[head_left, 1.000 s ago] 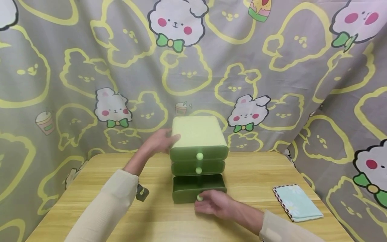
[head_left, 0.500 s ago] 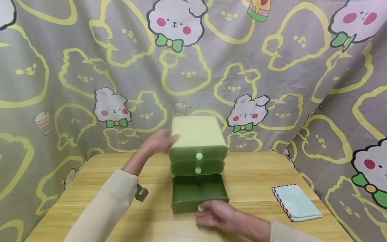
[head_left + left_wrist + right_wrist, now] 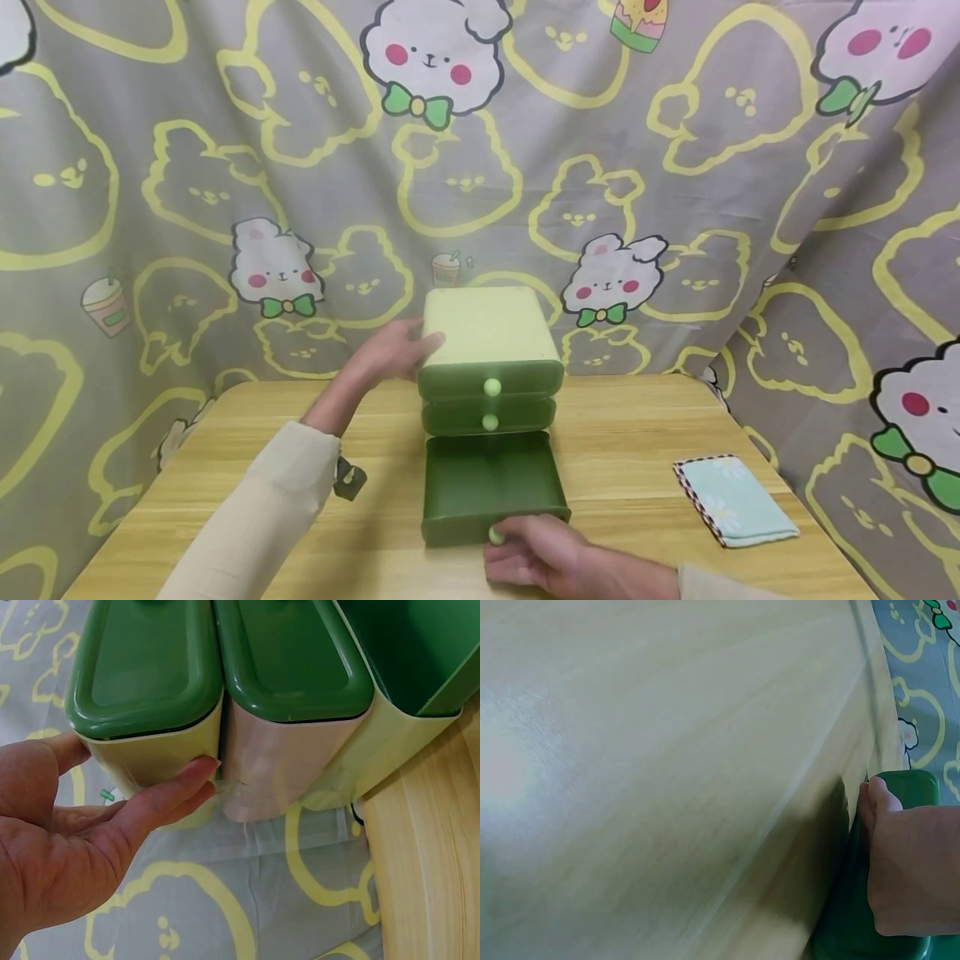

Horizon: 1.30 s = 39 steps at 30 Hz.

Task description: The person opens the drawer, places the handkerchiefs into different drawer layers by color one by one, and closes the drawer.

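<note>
A small cabinet with a pale yellow-green body (image 3: 487, 325) and dark green drawers stands on the wooden table. Its lowest drawer (image 3: 453, 531) is pulled far out, and its visible inside is bare. My right hand (image 3: 543, 550) pinches the round light-green knob (image 3: 496, 535) of that drawer. Up at the cabinet's left side, my left hand (image 3: 393, 350) rests with its thumb on the top edge. Extended fingers (image 3: 169, 795) lie along the side wall in the left wrist view. The upper drawer (image 3: 457, 381) and middle drawer (image 3: 453, 414) are closed.
To the right lies a folded light-blue cloth (image 3: 738, 502) with a checked edge. A patterned curtain (image 3: 480, 200) hangs behind the table (image 3: 622, 450) and at its sides. A small dark tag (image 3: 348, 479) shows beside the left sleeve cuff.
My right hand has drawn the lowest drawer farther out toward me, keeping its pinch on the knob. The left hand has stayed at the cabinet's side.
</note>
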Each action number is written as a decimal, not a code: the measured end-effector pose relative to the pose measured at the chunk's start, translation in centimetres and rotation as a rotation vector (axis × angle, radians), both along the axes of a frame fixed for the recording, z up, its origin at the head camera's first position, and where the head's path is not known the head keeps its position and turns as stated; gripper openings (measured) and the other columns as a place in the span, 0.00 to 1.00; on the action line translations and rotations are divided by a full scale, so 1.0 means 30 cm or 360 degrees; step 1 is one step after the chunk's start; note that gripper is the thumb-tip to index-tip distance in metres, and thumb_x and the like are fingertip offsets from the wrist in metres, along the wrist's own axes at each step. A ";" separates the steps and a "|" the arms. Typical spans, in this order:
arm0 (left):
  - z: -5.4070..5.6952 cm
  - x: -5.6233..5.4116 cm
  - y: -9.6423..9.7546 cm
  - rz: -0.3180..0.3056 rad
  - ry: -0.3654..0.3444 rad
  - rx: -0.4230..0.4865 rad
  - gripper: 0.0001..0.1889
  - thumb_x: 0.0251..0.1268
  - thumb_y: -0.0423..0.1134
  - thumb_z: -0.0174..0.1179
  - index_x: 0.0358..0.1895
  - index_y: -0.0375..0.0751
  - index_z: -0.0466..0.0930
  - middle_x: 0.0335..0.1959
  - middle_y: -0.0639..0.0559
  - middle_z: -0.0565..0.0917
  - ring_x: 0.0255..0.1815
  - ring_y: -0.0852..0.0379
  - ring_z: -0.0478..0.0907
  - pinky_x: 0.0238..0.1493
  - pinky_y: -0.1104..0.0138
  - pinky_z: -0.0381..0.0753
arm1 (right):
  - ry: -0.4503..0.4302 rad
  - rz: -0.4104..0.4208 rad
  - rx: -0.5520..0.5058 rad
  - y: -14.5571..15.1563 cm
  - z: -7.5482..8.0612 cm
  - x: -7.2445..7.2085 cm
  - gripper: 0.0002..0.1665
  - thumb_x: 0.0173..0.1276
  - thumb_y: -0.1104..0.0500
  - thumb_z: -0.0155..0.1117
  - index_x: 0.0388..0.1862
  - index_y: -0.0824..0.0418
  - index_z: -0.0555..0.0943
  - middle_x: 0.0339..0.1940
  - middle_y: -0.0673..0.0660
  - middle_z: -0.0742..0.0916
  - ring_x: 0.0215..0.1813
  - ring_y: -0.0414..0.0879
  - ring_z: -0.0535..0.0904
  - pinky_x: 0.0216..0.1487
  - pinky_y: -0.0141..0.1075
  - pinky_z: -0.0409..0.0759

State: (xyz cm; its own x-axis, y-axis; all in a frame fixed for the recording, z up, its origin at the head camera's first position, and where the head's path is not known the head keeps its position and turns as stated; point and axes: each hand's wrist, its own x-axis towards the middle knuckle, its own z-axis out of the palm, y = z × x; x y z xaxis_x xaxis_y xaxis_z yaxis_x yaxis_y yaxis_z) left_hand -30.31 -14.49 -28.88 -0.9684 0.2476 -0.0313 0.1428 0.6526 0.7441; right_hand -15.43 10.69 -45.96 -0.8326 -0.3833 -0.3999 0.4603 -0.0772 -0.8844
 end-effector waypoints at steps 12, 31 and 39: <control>0.002 0.008 0.001 0.0016 -0.0007 -0.0015 0.37 0.77 0.59 0.51 0.81 0.44 0.56 0.64 0.36 0.79 0.42 0.48 0.87 0.55 0.51 0.84 | 0.0024 0.0097 0.0089 0.010 -0.003 0.019 0.20 0.74 0.59 0.60 0.51 0.78 0.79 0.43 0.69 0.89 0.48 0.60 0.88 0.53 0.47 0.87; 0.002 0.002 0.000 0.0008 -0.0023 -0.0002 0.38 0.77 0.58 0.51 0.81 0.43 0.54 0.62 0.35 0.79 0.41 0.48 0.87 0.56 0.51 0.84 | 0.0336 0.0717 0.0471 0.104 0.152 -0.039 0.17 0.72 0.59 0.60 0.45 0.73 0.85 0.31 0.61 0.89 0.32 0.47 0.87 0.38 0.41 0.90; 0.001 -0.002 -0.001 0.0001 -0.0013 -0.0011 0.38 0.78 0.57 0.51 0.81 0.41 0.54 0.62 0.34 0.79 0.42 0.47 0.87 0.53 0.53 0.85 | 0.0398 0.0738 0.0515 0.180 0.264 -0.142 0.20 0.75 0.59 0.57 0.52 0.75 0.81 0.34 0.64 0.88 0.33 0.49 0.86 0.41 0.42 0.89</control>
